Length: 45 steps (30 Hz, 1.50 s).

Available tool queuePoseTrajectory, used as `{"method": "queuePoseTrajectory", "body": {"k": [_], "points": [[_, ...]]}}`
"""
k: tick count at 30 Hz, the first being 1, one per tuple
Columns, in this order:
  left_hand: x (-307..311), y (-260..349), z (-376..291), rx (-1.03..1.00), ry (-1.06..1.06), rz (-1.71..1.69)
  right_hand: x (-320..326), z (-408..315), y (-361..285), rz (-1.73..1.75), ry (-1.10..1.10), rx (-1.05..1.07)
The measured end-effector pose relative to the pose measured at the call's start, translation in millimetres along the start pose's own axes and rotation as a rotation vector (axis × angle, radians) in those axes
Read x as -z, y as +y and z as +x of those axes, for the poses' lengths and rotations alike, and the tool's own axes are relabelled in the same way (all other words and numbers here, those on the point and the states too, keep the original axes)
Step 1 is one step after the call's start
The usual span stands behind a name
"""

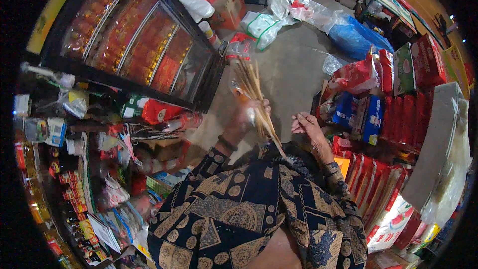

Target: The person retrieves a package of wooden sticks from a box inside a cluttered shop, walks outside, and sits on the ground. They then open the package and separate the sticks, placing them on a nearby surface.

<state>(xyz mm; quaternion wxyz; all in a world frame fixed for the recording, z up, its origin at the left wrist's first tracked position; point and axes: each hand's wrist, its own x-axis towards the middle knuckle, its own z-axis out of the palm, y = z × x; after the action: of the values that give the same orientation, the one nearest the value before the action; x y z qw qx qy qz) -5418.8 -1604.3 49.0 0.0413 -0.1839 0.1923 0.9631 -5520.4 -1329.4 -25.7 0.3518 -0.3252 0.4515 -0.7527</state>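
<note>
My left hand (244, 116) is closed around a bundle of thin tan sticks (253, 82), which slant from the upper left down toward my waist. A clear plastic wrapper or bottle with an orange part (239, 91) lies against the bundle beside this hand; blur hides what it is exactly. To the right of the sticks, my right hand (305, 123) is raised with its fingers curled and thumb near the fingertips. It does not touch the bundle, and whether something small is between the fingertips cannot be told.
At the upper left is a glass-fronted display cabinet (149, 37). Plastic bags (263, 26) and blue plastic wrapping (354, 37) lie on the floor ahead. Red packages (403, 119) and boxes (427, 59) are stacked at right. Shelves of small packets (76, 198) stand at left.
</note>
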Motion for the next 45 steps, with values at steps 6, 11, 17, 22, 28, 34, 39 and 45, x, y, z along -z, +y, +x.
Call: {"method": "queuePoseTrajectory", "body": {"k": [6, 11, 17, 22, 28, 34, 39, 45], "points": [[-32.6, 22.9, 136.3, 0.114, -0.017, 0.237, 52.1, 95.7, -43.5, 0.011, 0.121, -0.231], [-63.7, 43.4, 286.3, 0.265, -0.167, 0.261, 154.4, 157.1, -64.2, -0.232, 0.192, -0.088], [-141.4, 38.2, 425.7, 0.152, -0.207, 0.261, 302.3, 226.1, -137.0, -0.458, 0.272, -0.120], [-192.9, 99.4, 519.8, 0.044, -0.135, 0.164, 390.8, 270.9, -127.7, -0.801, 0.339, -0.115], [-247.2, 139.3, 573.4, -0.084, -0.005, -0.168, 475.0, 322.9, -143.0, -0.387, 0.175, -0.311], [-255.3, 133.6, 664.1, 0.055, -0.102, 0.303, 516.7, 419.1, -180.7, -0.412, 0.389, -0.202], [-271.5, 179.0, 757.2, 0.153, -0.139, 0.378, 582.1, 506.8, -201.7, -0.433, 0.307, -0.264], [-297.1, 252.6, 876.3, 0.253, -0.135, 0.496, 655.5, 617.9, -142.7, -0.853, 0.295, 0.036]]}}
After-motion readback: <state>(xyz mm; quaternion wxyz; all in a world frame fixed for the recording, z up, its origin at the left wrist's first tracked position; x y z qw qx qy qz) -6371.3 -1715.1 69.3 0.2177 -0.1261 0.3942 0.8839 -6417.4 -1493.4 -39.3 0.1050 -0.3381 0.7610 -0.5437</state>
